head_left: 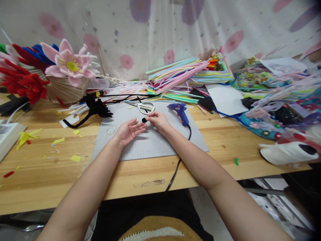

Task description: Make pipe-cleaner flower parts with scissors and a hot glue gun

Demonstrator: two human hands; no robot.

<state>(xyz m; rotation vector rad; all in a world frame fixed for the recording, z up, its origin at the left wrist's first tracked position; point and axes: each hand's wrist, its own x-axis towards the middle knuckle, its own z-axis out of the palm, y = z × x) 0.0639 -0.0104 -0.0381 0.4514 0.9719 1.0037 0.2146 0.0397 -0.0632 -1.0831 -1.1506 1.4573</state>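
Observation:
Between the fingertips of my right hand (pixel 157 121) is a small round black fuzzy piece (pixel 144 120), pinched above the grey cutting mat (pixel 150 147). My left hand (pixel 130 131) lies palm up beside it with the fingers stretched out, close to the black piece. White-handled scissors (pixel 145 107) rest at the back of the mat. A blue glue gun (pixel 180 112) lies to the right of my right hand, its black cord running to the table's front edge. Left of the mat, a black fuzzy shape (pixel 97 108) with a bent stem rests on the wood.
Bundles of pastel pipe cleaners (pixel 175 75) are heaped along the back. At left stand fuzzy flowers, one of them a pink flower (pixel 71 65). White paper (pixel 225 98), plastic bags and a white roll (pixel 286 152) occupy the right. Yellow scraps (pixel 75 158) dot the wooden table (pixel 50 182).

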